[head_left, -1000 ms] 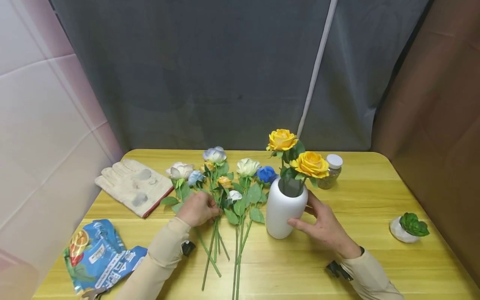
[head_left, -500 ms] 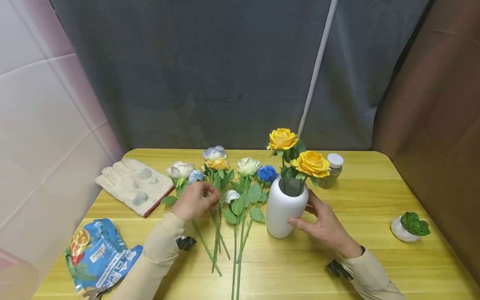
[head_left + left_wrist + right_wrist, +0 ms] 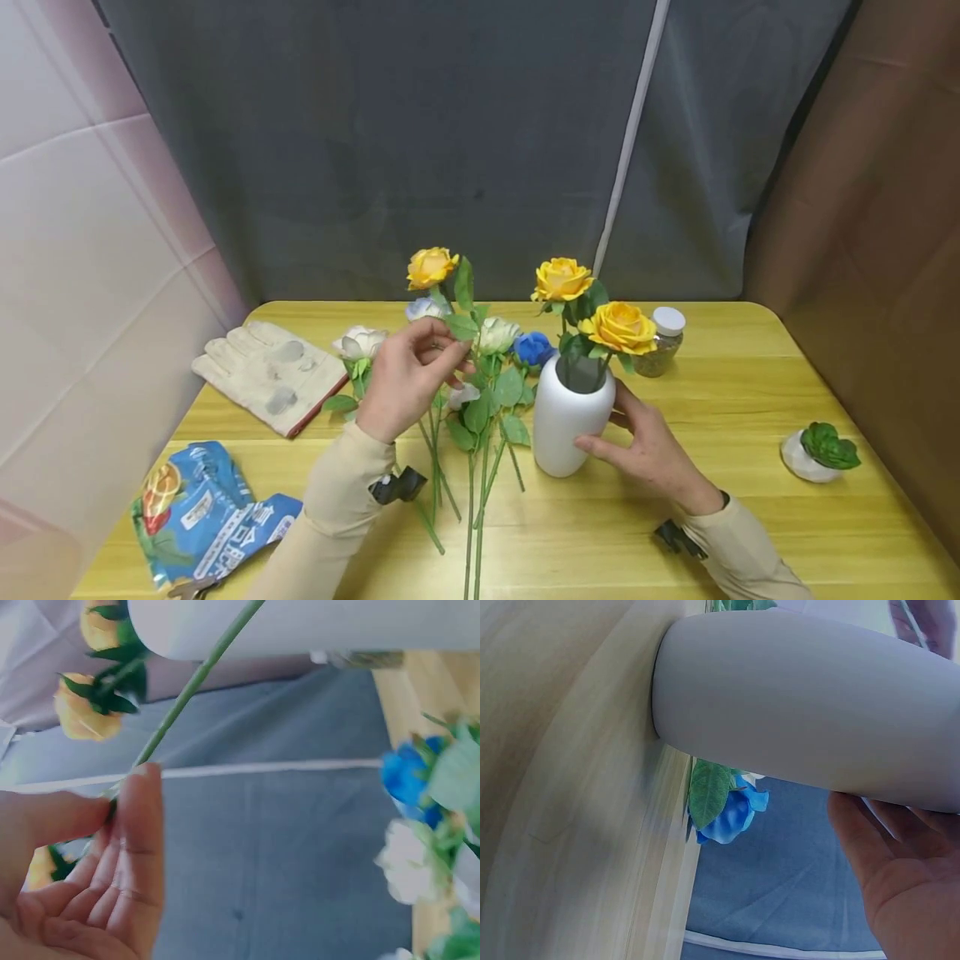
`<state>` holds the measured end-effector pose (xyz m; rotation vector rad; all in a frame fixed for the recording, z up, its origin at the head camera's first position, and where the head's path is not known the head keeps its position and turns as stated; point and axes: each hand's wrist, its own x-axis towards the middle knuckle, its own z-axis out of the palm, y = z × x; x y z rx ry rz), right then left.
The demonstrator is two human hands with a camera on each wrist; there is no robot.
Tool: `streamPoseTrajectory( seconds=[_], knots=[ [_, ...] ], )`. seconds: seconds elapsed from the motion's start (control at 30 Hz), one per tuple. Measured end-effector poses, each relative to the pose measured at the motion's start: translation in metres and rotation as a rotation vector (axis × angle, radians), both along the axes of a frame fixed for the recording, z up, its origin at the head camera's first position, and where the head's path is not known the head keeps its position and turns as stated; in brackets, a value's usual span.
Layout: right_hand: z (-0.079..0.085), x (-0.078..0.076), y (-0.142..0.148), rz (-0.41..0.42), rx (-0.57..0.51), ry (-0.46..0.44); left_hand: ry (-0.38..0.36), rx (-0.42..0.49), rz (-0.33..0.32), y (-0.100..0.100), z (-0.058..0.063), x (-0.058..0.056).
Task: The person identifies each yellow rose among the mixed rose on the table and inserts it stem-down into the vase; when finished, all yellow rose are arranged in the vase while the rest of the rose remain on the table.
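Observation:
My left hand [image 3: 408, 379] pinches the green stem [image 3: 191, 690] of a yellow rose [image 3: 432, 268] between thumb and fingers, above the table. Beneath it lie several artificial flowers, among them a white one [image 3: 360, 342], a cream one [image 3: 498, 335] and a blue rose [image 3: 533, 348]. A white vase [image 3: 566, 433] stands upright to the right, two yellow roses [image 3: 619, 327] in it. Around the vase's right side my right hand [image 3: 652, 458] holds it, thumb in front; the fingers go partly out of sight behind it in the head view.
A stained work glove [image 3: 270, 375] and a blue printed bag [image 3: 206, 508] lie at the left, a metal tool [image 3: 193, 588] at the bag's lower edge. Behind the vase stands a white-lidded jar [image 3: 660, 343]. A small potted succulent [image 3: 821, 454] is at the right.
My left hand has lifted a yellow rose up out of the flowers on the table and moved slightly right with it. The right hand and vase have stayed put.

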<state>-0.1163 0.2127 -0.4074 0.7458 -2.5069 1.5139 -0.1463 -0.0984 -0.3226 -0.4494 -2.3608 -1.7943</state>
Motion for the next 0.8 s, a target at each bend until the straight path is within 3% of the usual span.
streamPoseTrajectory(
  seconds=[0.33, 0.47, 0.63, 0.8],
  knots=[
    [-0.001, 0.0, 0.001, 0.006, 0.002, -0.002, 0.315, 0.482, 0.03, 0.013, 0.025, 0.003],
    [-0.001, 0.0, 0.001, 0.001, 0.008, -0.003, 0.412, 0.618, 0.049, 0.014, 0.033, 0.002],
    [-0.001, 0.0, 0.0, -0.003, 0.009, -0.01, 0.478, 0.68, 0.1, 0.015, 0.031, -0.005],
    [-0.001, 0.0, 0.0, -0.004, 0.008, -0.002, 0.453, 0.598, 0.141, 0.02, 0.026, -0.01]
  ],
)
